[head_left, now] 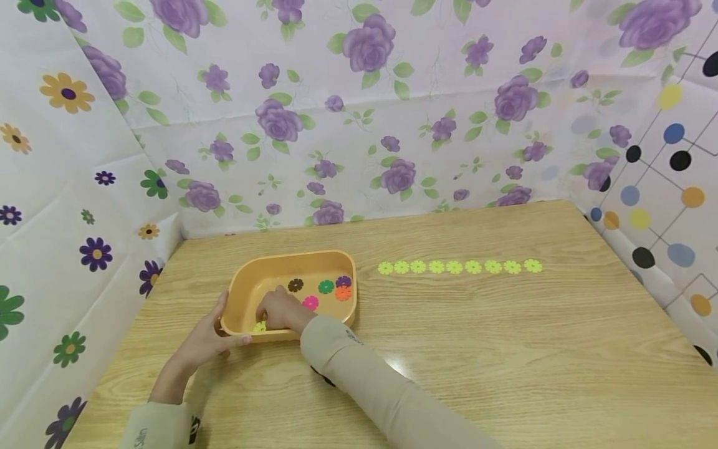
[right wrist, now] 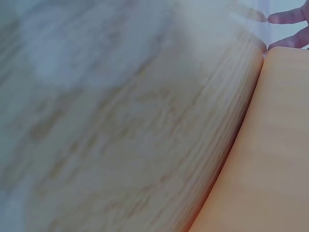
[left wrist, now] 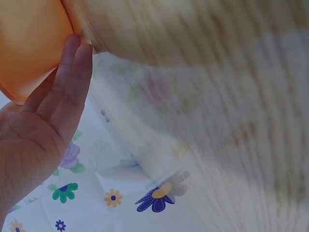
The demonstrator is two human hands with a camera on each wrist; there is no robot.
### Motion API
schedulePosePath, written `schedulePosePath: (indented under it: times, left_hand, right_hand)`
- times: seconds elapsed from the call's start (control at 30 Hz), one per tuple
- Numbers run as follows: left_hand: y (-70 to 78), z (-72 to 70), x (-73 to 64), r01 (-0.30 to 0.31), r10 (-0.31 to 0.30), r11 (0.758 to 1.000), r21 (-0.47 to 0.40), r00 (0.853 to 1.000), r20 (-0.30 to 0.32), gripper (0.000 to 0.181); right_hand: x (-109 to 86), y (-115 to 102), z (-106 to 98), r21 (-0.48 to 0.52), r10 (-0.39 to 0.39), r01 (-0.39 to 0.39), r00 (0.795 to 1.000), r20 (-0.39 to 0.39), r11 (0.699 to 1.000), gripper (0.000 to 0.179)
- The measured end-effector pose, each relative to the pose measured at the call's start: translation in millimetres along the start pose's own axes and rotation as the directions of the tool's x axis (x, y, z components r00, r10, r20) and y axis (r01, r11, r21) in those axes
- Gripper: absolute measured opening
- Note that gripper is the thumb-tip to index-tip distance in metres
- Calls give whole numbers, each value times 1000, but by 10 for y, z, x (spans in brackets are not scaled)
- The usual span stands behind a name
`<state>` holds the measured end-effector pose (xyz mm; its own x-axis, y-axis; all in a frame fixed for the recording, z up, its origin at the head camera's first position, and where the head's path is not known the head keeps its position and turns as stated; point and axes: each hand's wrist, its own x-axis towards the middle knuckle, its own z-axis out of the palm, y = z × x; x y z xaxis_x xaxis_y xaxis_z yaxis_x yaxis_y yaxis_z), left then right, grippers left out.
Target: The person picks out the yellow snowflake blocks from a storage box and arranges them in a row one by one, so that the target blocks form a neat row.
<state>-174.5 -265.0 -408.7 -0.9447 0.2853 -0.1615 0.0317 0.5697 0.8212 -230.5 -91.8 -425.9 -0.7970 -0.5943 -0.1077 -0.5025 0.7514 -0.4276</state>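
An orange plastic tub (head_left: 291,259) stands on the wooden table, with loose flower-shaped plastic discs inside. My left hand (head_left: 202,342) braces the tub's near left corner from outside; its fingers lie nearly straight along the wall, the thumb by the front rim. The left wrist view shows those extended fingers (left wrist: 72,72) touching the tub. Inside the tub, my right hand (head_left: 282,310) reaches down with bent fingers and pinches a yellow flower disc (head_left: 259,327) near the front wall. The right wrist view shows the tub's side, not the right hand.
Several yellow flower discs (head_left: 455,267) form a row right of the tub. Brown (head_left: 295,285), green (head_left: 326,287), purple (head_left: 343,282), orange (head_left: 343,293) and pink (head_left: 310,303) discs lie in the tub. Patterned sheets (head_left: 336,125) enclose the table's back and sides.
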Motion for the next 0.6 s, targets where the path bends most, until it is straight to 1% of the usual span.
schedulePosePath:
  times: [0.2,0.33,0.5,0.53,0.6]
  left_hand:
    - [18,-1,-5,11,-10,1000,15,1000,-4,108]
    - [31,-4,-7,15,-15,1000,27,1000,-2,109]
    - [29,-8,-10,13,-13,1000,18,1000,2,108]
    - [26,-6,-11,12,-12,1000,14,1000,2,108]
    - [19,-1,-12,8,-8,1000,10,1000,2,108]
  right_hand:
    - [-14,6,-34,120,47,-39,997,-63,992,16]
    - [-19,25,-58,224,83,-56,990,-114,973,11]
    - [-43,62,-79,352,118,-60,982,-145,934,7]
    - [-52,73,-85,379,123,-59,981,-148,924,6]
    - [-72,96,-93,448,131,-52,981,-146,893,5]
